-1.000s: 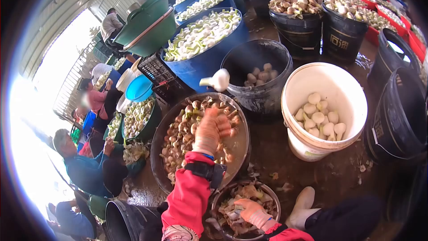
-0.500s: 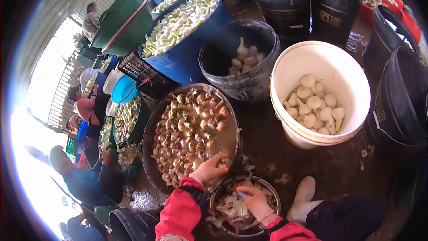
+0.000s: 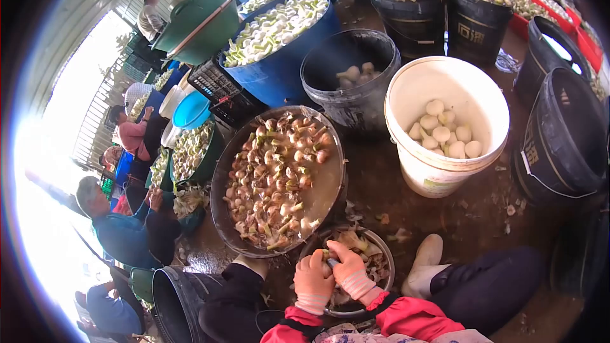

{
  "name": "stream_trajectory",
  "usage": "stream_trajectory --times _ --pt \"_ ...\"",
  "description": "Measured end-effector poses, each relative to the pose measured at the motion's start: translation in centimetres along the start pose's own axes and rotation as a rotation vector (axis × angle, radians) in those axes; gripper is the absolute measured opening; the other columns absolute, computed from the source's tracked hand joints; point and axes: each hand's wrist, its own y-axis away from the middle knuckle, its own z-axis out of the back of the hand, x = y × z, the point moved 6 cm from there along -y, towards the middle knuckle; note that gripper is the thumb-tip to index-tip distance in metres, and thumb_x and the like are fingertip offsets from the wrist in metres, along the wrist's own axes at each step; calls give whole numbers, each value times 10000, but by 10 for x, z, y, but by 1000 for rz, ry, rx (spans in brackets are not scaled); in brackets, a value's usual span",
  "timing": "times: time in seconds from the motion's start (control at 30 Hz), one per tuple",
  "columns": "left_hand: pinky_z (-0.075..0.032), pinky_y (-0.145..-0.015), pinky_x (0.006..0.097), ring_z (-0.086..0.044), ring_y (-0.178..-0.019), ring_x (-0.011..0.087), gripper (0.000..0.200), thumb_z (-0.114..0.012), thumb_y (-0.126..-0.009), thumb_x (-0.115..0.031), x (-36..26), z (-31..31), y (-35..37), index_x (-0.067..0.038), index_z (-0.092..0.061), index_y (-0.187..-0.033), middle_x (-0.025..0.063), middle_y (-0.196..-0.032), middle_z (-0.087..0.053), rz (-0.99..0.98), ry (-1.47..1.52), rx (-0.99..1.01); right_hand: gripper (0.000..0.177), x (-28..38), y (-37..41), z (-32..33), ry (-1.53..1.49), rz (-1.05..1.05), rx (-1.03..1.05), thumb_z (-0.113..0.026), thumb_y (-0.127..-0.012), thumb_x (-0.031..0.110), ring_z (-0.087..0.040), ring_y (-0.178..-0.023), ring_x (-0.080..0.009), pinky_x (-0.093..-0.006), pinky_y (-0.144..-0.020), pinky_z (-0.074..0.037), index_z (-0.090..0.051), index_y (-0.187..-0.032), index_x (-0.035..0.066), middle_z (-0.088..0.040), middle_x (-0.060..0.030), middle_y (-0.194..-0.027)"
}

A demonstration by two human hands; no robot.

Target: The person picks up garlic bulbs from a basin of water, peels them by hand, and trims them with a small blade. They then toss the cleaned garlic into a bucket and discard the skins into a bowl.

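Note:
My left hand [image 3: 313, 281], in a pale orange glove, closes around a garlic bulb [image 3: 326, 269] that mostly hides behind the fingers. Right beside it, my right hand [image 3: 351, 272] grips a small knife [image 3: 333, 263] against the bulb; only a bluish-grey bit of it shows. Both hands are over a round metal basin [image 3: 389, 265] full of peeled-off skins and leaves [image 3: 356, 241]. Just beyond lies a wide dark tub [image 3: 219, 200] of unpeeled garlic bulbs [image 3: 273, 174] in brownish water. To its right, a white bucket [image 3: 424, 171] holds clean white bulbs [image 3: 441, 132].
A black bucket [image 3: 352, 111] with some bulbs stands behind the tub, near a blue barrel [image 3: 279, 86] heaped with trimmed garlic. Black buckets [image 3: 559, 140] line the right side. Co-workers [image 3: 127, 235] sit at the left. My boot [image 3: 424, 267] rests on the wet floor.
My left hand has come from the tub's near edge to my right hand, now with a bulb. The view has shifted slightly. The right hand still has the small knife.

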Motion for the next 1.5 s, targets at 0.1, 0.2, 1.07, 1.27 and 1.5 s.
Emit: stream_trajectory --times 0.1,0.2,1.07,1.27,1.5 --pt "-462 -800 461 -539 -968 372 635 -726 -648 -235 -9 -4 5 -116 -506 -1231 134 -1031 -563 -52 -66 7 453 -10 2 0 17 -30 -38 -526 -808 -71 -610 -977 -180 -256 -867 -456 -538 -1250 30 -645 -104 -1082" --pt "-458 -746 456 -541 -911 346 527 -691 -697 -193 -10 4 5 -109 -506 -1184 130 -1025 -562 -93 18 -60 498 -22 -2 -3 -36 -27 -63 -471 -779 -118 -597 -993 -168 -239 -877 -442 -535 -1253 22 -638 -97 -1107" --pt "-465 -555 219 -561 -656 89 631 -688 -807 -453 32 4 10 -20 -502 -1225 55 -876 -615 295 1252 57 219 9 9 -3 -674 -414 376 -670 -804 28 -641 -755 -121 -244 -627 -520 -664 -1023 35 -656 -44 -882" --pt "-279 -314 250 -383 -318 141 561 -439 -889 -611 42 -14 6 -99 -638 -776 37 -512 -531 971 1577 685 193 16 9 -2 -340 -153 402 -629 -793 -15 -620 -789 -124 -241 -649 -503 -687 -973 21 -660 -54 -857" --pt "-454 -889 322 -578 -996 208 808 -570 -860 -571 60 -34 6 49 -340 -1322 113 -1137 -589 252 1275 -70 251 -30 5 -15 -603 -468 149 -605 -784 -41 -622 -835 -138 -257 -745 -506 -657 -1026 -2 -658 -64 -898"
